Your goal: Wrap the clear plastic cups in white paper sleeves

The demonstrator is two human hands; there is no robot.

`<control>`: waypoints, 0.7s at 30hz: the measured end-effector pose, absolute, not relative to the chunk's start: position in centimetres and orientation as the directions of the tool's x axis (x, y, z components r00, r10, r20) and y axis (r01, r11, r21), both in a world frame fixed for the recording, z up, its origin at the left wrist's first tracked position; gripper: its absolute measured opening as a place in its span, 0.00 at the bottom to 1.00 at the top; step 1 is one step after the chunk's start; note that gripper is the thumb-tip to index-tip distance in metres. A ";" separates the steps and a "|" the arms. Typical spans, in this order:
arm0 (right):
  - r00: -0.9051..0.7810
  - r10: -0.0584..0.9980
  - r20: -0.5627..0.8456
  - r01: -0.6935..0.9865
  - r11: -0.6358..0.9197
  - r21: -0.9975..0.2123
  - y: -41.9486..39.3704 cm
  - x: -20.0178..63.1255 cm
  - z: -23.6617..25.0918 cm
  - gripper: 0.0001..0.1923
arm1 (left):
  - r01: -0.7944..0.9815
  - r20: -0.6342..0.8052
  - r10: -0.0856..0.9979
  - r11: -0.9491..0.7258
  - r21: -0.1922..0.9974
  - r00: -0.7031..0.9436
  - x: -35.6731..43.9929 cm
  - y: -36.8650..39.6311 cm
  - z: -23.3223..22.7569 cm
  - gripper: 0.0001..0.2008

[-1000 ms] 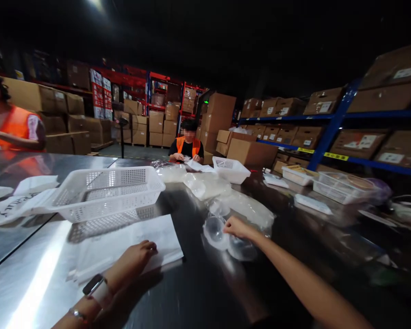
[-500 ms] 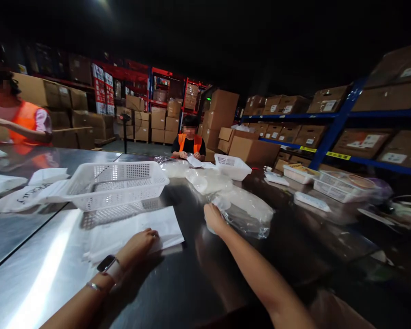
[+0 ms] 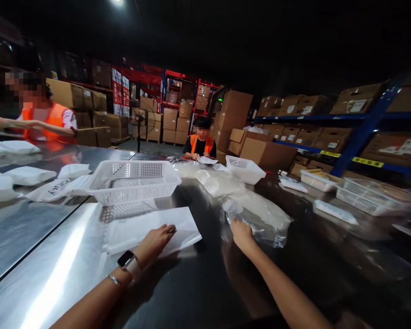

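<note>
My left hand (image 3: 160,240), with a watch and a bracelet at the wrist, rests on a white flat packet (image 3: 137,228) that looks like paper or a mailing bag. Its fingers are curled together, and what they pinch, if anything, is hidden. My right hand (image 3: 241,233) is closed at the near left edge of a clear plastic bag (image 3: 270,235), whose film bunches beside the fingers. Behind it lie more puffy, translucent plastic bags (image 3: 222,183). A white perforated basket (image 3: 137,196) stands just beyond the packet.
White packages (image 3: 30,176) lie at the left of the metal table (image 3: 65,269). A second white basket (image 3: 246,171) stands farther back, near a co-worker (image 3: 200,144) handling paper. Another co-worker (image 3: 48,121) is at the left. Containers (image 3: 370,201) sit at the right, before shelves of cartons.
The view has swung left, so everything appears shifted right. My right hand keeps its hold at the plastic bag, and my left hand stays on the white packet.
</note>
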State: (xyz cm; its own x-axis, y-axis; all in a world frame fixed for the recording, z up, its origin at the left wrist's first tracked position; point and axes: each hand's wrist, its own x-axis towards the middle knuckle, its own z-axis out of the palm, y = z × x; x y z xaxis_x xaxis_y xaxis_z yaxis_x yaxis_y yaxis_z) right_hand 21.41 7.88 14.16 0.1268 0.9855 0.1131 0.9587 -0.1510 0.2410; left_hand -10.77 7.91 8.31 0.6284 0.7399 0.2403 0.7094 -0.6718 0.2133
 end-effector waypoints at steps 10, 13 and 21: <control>-0.647 0.288 0.706 0.391 0.920 -0.016 3.9 15.7 10.8 0.11 | 0.685 0.302 0.764 -0.646 0.337 0.571 -9.4 6.9 8.5 0.17; -0.678 0.118 0.725 0.123 0.991 -0.047 5.3 12.3 8.2 0.10 | 0.636 0.316 0.749 -0.662 0.396 0.582 -9.6 7.2 8.4 0.21; -0.634 0.223 0.740 0.320 0.947 -0.011 9.6 13.9 5.2 0.12 | 0.643 0.314 0.820 -0.571 0.510 0.479 -9.2 8.0 6.7 0.44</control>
